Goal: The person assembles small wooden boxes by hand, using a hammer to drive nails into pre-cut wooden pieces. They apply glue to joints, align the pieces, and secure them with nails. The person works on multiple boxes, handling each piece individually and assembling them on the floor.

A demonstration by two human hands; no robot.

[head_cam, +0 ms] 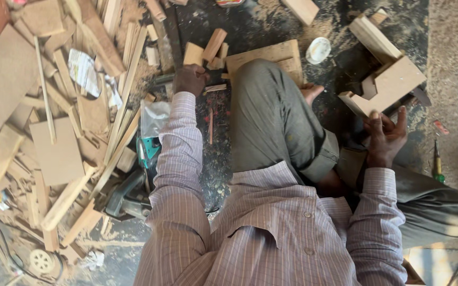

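I sit on the floor and look down at my striped shirt and grey trousers. My left hand (pixel 190 78) reaches forward with its fingers closed among small wooden blocks (pixel 214 45) and offcuts; what it grips is hidden. My right hand (pixel 384 136) holds the lower edge of a cut board piece with notches (pixel 390 85), which leans on another plank (pixel 372 37). My bare foot (pixel 311 93) rests beside a flat square board (pixel 279 55).
A heap of wood strips and boards (pixel 59 122) fills the left side. A power tool with a teal body (pixel 147 153) lies by my left arm. A white lid (pixel 318 50), a screwdriver (pixel 437 164) and sawdust lie on the dark floor.
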